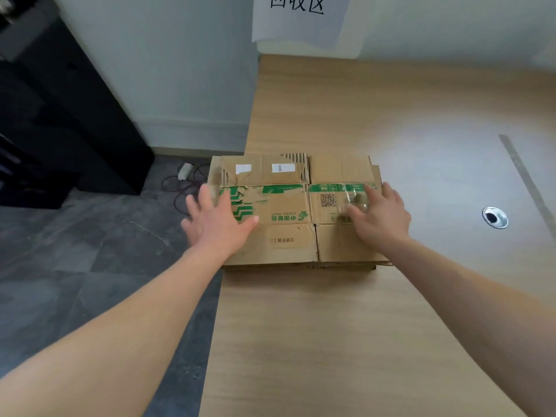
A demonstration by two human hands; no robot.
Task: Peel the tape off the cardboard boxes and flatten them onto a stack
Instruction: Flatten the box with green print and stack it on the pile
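A flattened brown cardboard box (282,206) with green print and a QR code lies on top of a low stack of flat cardboard at the left edge of the wooden table (331,326). My left hand (219,218) rests flat on the box's left part, fingers spread, partly past the table edge. My right hand (379,212) presses on the right part and has a crumpled wad of clear tape (353,201) under its fingers. Two white label scraps sit on the far flaps.
A round metal cable hole (495,217) is in the table to the right. A white paper sign (301,19) hangs on the wall behind. On the grey floor at left lie a power strip with cables (185,171) and a black cabinet (66,115).
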